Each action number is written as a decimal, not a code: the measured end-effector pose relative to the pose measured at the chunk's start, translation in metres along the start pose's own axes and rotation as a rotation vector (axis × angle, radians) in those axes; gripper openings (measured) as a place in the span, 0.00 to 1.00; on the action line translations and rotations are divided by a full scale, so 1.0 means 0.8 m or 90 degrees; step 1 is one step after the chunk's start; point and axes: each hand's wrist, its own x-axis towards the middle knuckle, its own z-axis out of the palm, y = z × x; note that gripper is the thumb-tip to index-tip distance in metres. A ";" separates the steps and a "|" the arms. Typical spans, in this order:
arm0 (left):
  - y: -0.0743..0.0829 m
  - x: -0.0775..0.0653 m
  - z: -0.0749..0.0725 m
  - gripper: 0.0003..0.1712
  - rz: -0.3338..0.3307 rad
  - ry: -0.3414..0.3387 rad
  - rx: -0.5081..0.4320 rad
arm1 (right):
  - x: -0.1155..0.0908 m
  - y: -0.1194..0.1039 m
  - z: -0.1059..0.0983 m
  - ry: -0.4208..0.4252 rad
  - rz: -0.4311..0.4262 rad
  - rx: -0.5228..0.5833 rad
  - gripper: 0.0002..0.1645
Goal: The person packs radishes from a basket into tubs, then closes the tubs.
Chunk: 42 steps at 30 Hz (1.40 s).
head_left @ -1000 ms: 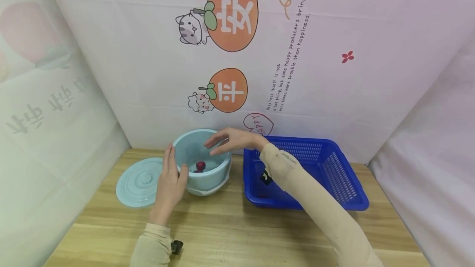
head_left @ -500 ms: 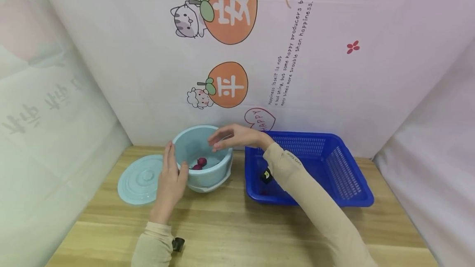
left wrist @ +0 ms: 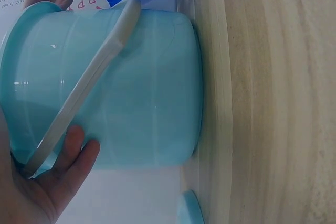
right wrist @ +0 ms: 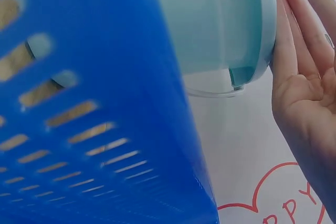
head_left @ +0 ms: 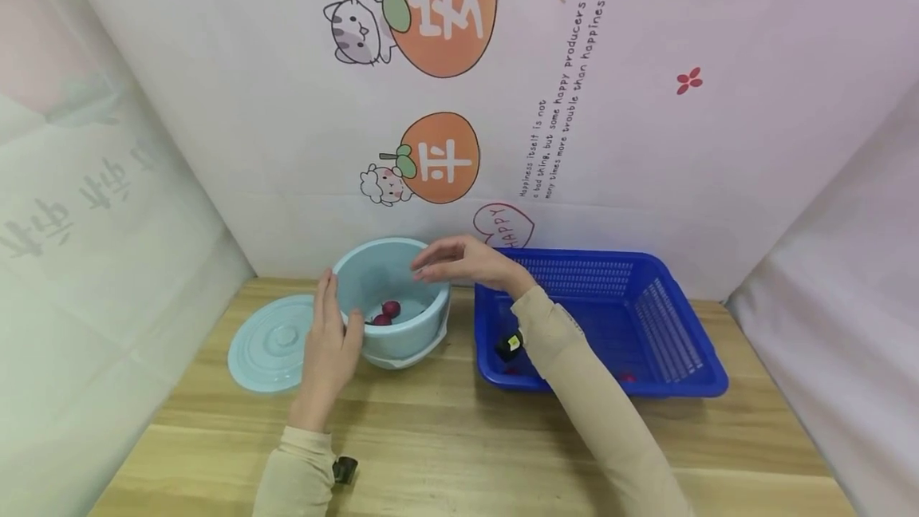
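A light-blue bucket (head_left: 404, 339) stands on the wooden table, its top towards me. Inside, on its floor, lie two small dark-red round things (head_left: 391, 309), like fruit. My left hand (head_left: 332, 345) rests against the bucket's left side at the rim, fingers extended; the left wrist view shows fingertips (left wrist: 86, 153) on its outer wall near the white handle (left wrist: 79, 95). Over the right rim hovers my right hand (head_left: 467, 260), fingers loosely bent towards the bucket's inside. Nothing shows between them; the right wrist view has the hand (right wrist: 307, 85) beside the rim.
A light-blue lid (head_left: 269, 345) lies flat left of the bucket. To the right stands a blue perforated basket (head_left: 675, 333) with small red things (head_left: 627, 376) partly seen inside, the right forearm (head_left: 581, 389) crossing over it. A printed cloth wall (head_left: 610, 142) rises behind.
My right hand has drawn slightly back and to the right over the rim. The left hand stays on the bucket. The head view has tilted down a little, showing both red things more fully.
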 end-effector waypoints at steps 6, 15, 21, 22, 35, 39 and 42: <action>0.004 -0.001 0.000 0.40 -0.006 0.007 -0.013 | -0.010 -0.007 -0.005 0.004 -0.009 0.032 0.16; 0.004 -0.007 0.001 0.39 -0.004 -0.004 0.010 | -0.076 0.006 -0.046 0.078 0.008 -0.005 0.18; 0.002 -0.006 -0.003 0.39 -0.003 0.008 0.012 | -0.126 0.012 -0.087 0.119 0.040 -0.011 0.21; 0.001 -0.006 -0.002 0.39 -0.003 0.009 0.009 | -0.134 0.013 -0.094 0.126 0.048 -0.011 0.21; -0.002 -0.001 -0.002 0.40 0.000 0.009 0.000 | -0.164 0.019 -0.116 0.126 0.071 -0.057 0.19; 0.000 -0.001 -0.003 0.40 -0.002 0.011 -0.003 | -0.159 0.022 -0.113 0.096 0.102 -0.091 0.20; 0.000 -0.001 0.000 0.40 0.002 0.011 0.001 | -0.157 0.023 -0.106 0.049 0.150 -0.164 0.22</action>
